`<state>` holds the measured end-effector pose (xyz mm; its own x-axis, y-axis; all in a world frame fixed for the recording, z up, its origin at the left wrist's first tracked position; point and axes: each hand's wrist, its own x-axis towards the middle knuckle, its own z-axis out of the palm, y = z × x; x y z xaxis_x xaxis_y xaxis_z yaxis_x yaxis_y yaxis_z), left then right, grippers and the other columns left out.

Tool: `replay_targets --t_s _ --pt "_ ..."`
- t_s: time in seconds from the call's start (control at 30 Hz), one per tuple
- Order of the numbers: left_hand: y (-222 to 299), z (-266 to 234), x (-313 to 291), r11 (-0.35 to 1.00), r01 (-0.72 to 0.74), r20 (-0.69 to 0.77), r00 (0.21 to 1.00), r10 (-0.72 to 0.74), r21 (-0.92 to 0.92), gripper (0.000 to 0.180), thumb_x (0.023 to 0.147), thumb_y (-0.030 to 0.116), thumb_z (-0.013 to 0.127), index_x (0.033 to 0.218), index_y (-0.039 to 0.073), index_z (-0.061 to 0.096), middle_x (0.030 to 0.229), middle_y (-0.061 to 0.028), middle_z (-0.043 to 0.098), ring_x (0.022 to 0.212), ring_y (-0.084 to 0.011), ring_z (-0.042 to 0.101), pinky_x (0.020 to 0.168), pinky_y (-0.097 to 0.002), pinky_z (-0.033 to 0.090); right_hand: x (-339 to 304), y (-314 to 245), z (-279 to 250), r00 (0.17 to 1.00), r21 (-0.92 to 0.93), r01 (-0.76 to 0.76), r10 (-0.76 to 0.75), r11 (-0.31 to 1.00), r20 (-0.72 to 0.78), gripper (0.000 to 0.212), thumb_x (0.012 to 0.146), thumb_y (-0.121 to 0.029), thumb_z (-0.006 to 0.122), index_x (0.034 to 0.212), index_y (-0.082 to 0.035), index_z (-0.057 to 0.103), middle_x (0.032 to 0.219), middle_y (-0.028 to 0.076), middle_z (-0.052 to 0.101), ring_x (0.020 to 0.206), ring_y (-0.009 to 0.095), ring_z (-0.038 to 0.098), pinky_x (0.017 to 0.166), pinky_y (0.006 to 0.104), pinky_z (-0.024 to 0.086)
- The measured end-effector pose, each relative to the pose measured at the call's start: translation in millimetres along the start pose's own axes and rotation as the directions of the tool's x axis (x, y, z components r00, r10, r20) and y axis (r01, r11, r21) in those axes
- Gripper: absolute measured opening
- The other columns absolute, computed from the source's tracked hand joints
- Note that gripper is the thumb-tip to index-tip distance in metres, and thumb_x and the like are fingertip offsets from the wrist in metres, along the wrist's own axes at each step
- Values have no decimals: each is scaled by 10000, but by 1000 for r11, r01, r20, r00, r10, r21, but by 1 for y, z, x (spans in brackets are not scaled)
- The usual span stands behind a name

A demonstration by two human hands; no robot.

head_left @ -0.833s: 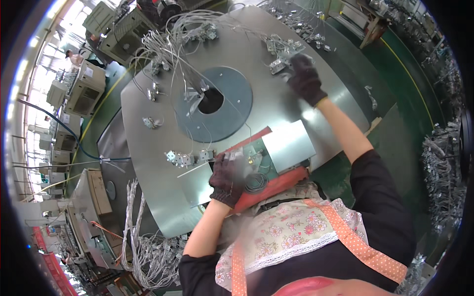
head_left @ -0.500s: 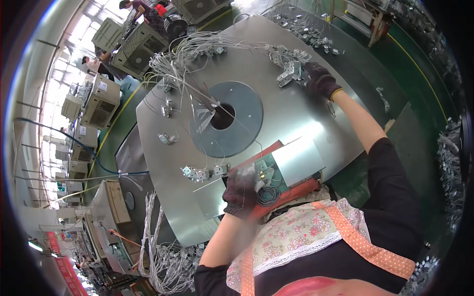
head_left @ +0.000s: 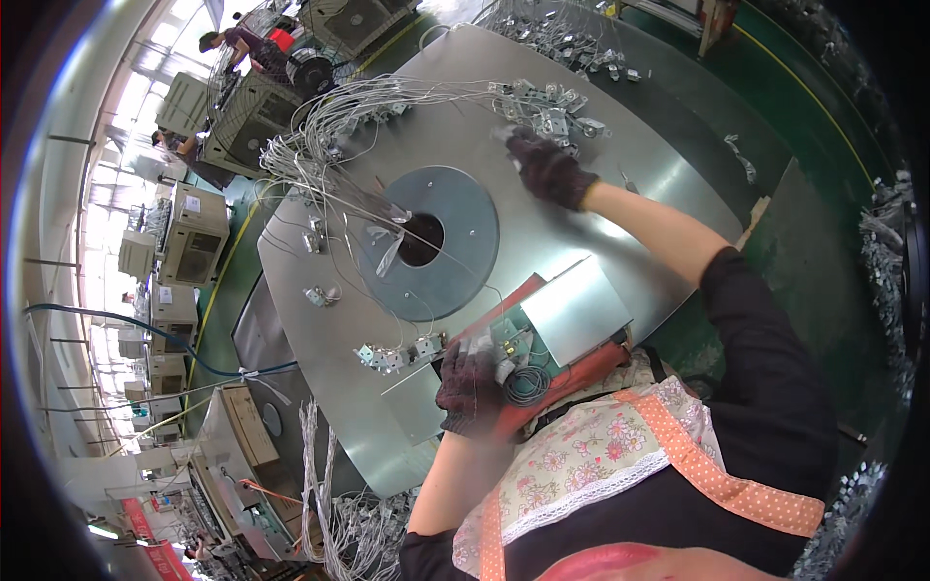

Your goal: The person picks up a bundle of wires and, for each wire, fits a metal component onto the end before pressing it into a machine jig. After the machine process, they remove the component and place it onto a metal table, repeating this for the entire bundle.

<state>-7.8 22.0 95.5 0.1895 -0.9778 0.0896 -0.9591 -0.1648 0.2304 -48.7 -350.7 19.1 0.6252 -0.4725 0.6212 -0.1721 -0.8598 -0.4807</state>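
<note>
My left hand [head_left: 469, 385], in a dark glove with grey fingertips, is closed over the left part of a red fixture [head_left: 591, 364] with a green plate. What its fingers grip is hidden. Beside its thumb lies a coil of thin grey cable [head_left: 527, 385]. A shiny metal sheet [head_left: 578, 312] covers the fixture's right part. My right hand [head_left: 550, 172], gloved alike, reaches over the metal table. Its blurred fingertips are just left of and below a cluster of small metal brackets [head_left: 552, 118] with wires; whether they hold anything is unclear.
A round grey disc [head_left: 475, 232] with a central hole sits on the table [head_left: 320, 358]; a bundle of pale wires [head_left: 320, 145] arches over it. Small metal boxes [head_left: 386, 358] lie near my left hand. Machines [head_left: 189, 228] and other people [head_left: 242, 48] are at far left.
My right hand has moved left from the right side of the bracket cluster to below it. My left hand stays at the fixture. The whole view has shifted slightly.
</note>
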Motion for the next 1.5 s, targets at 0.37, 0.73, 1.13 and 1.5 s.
replay_targets --t_s 0.37,0.73,1.13,1.5 --pt "-17 31 -17 999 -7 -96 995 10 34 582 864 322 734 1317 -15 596 1294 -200 652 1250 -367 594 1142 -489 387 76 51 81 835 -610 -225 473 760 281 378 1040 -184 388 1259 0 637 1218 243 685 1100 359 696 914 458 556" --pt "-16 30 -17 998 29 -71 997 -26 54 581 864 332 737 1306 -21 600 1287 -199 656 1224 -376 611 1125 -500 402 61 36 82 831 -612 -202 464 764 305 631 967 -314 553 1457 56 409 1164 319 675 1041 438 693 890 526 540" --pt "-19 36 -22 996 74 -66 995 -70 57 586 871 341 733 1321 -9 596 1311 -198 637 1259 -369 586 1121 -501 403 82 46 80 658 -678 -310 665 667 353 640 965 -215 512 1544 -6 336 1489 300 481 1361 425 511 1144 540 383" --pt "-15 23 -14 992 115 -6 993 -116 -59 550 887 321 700 1336 21 598 1280 -185 658 1226 -354 616 1110 -492 426 83 26 35 757 -634 -16 424 773 498 455 959 -154 485 1405 -82 539 1395 258 571 1263 407 587 1060 512 467"
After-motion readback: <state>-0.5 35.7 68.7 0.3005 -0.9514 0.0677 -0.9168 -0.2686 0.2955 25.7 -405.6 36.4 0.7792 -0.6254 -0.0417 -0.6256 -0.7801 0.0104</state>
